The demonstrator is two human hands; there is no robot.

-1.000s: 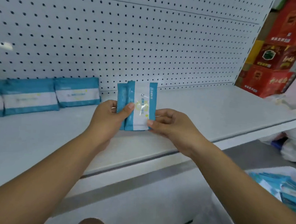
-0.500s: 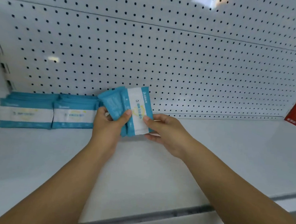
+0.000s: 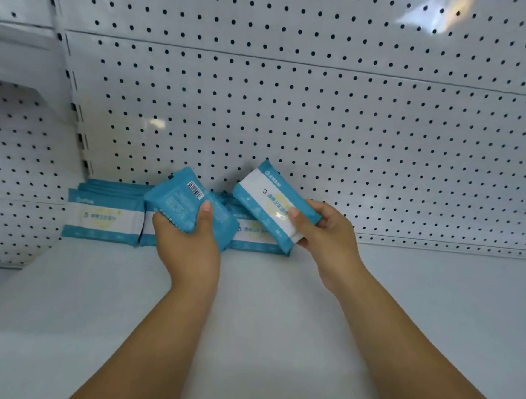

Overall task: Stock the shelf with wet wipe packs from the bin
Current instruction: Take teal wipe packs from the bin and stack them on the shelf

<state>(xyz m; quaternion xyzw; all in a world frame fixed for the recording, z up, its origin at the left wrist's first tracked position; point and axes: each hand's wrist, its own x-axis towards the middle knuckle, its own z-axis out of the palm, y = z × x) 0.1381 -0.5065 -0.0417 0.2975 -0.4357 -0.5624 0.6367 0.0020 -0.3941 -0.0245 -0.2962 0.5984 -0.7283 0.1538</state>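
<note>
The shelf (image 3: 278,318) holds a row of packs (image 3: 104,219) along its back. The left grip (image 3: 187,244) clasps a barcode-up pack (image 3: 174,201); the right grip (image 3: 330,238) clasps a label-up pack (image 3: 268,199) tilted up-left.

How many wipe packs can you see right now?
6: two packs in the left hand, one in the right hand, three in a row on the shelf; others may be hidden.

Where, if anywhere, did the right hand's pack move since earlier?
Yes: the pack moved back toward the pegboard, reaching the shelved row, and split from the bundle in the left hand.
</note>
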